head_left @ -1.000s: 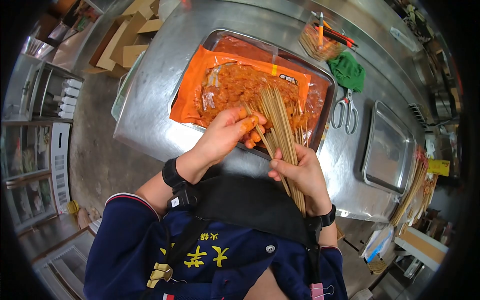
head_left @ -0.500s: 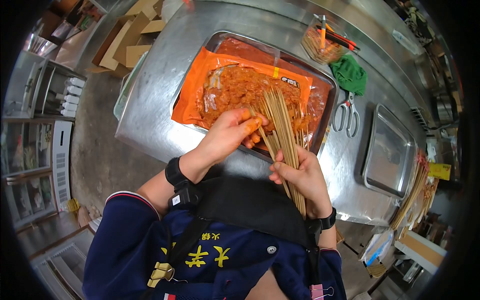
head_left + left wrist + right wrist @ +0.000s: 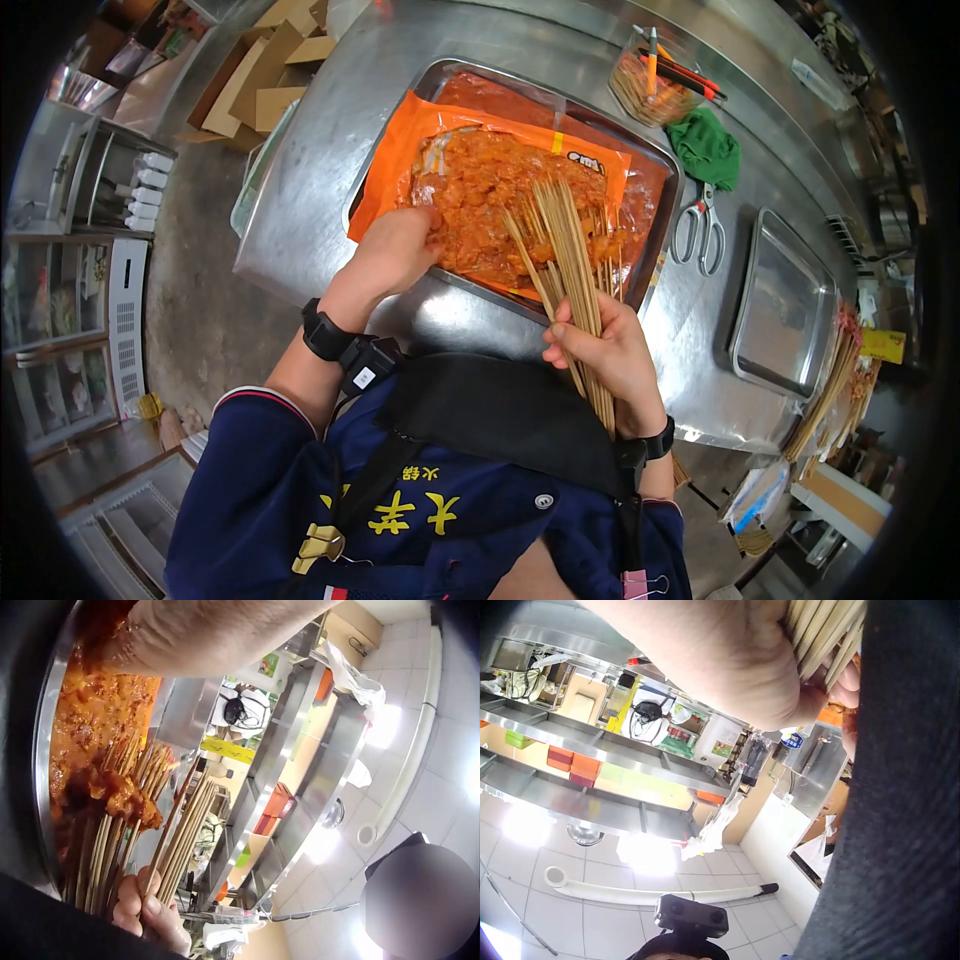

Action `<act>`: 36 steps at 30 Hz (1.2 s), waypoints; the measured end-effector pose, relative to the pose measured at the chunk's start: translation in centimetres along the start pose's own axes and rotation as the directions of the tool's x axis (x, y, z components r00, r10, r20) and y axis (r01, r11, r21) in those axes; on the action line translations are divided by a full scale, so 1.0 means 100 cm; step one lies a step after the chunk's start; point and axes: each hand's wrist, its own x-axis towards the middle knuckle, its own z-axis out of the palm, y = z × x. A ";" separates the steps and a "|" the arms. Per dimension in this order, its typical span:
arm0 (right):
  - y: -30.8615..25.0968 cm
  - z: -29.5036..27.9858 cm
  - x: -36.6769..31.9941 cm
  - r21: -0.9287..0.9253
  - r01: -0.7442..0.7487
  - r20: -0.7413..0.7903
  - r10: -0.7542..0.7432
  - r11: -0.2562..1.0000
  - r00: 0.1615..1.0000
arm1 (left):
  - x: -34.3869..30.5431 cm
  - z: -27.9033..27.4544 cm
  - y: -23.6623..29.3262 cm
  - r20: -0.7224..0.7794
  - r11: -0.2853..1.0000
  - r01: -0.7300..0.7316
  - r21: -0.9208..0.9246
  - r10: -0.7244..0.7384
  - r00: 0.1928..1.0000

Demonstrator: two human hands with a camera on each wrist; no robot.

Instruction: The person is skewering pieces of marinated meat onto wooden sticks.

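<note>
My left hand (image 3: 395, 252) is at the near left edge of the red-orange marinated meat (image 3: 490, 190), its fingertips touching the meat and partly hidden; whether they pinch any is unclear. The meat lies on an orange plastic bag (image 3: 385, 180) in a metal tray (image 3: 440, 75). My right hand (image 3: 615, 355) grips a thick bundle of wooden skewers (image 3: 572, 240), thumb across them. Their upper ends fan out over the meat. In the left wrist view, coated meat (image 3: 127, 802) sits around several skewers (image 3: 97, 862), and the right hand's fingers (image 3: 154, 907) curl round the bundle.
Scissors (image 3: 700, 235) and a green cloth (image 3: 705, 148) lie right of the tray. Behind them stands a clear container (image 3: 650, 95) with pens across it. A second metal tray (image 3: 785, 300) is farther right, with more skewers (image 3: 825, 390) beyond. Cardboard boxes (image 3: 255, 85) stand at back left.
My left hand has left the skewer tips and moved left and down to the meat's near left edge. The right hand still grips the bundle in nearly the same place.
</note>
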 end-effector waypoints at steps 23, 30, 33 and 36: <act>-0.001 0.005 0.000 -0.049 0.038 0.036 -0.036 0.998 0.999 | 0.007 -0.008 0.016 0.043 0.088 0.055 -0.995 -0.138 0.989; -0.004 0.006 -0.001 -0.044 0.025 0.029 -0.024 0.999 0.999 | 0.008 -0.001 0.024 0.058 0.016 0.057 -0.998 0.105 0.993; -0.003 0.005 -0.001 -0.045 0.017 0.027 -0.016 0.999 1.000 | 0.005 -0.001 0.028 0.030 0.017 0.028 -0.999 0.107 0.994; -0.003 0.004 -0.001 -0.042 0.023 0.031 -0.022 0.999 0.999 | 0.005 0.003 0.025 0.008 -0.042 0.013 -0.999 0.100 0.995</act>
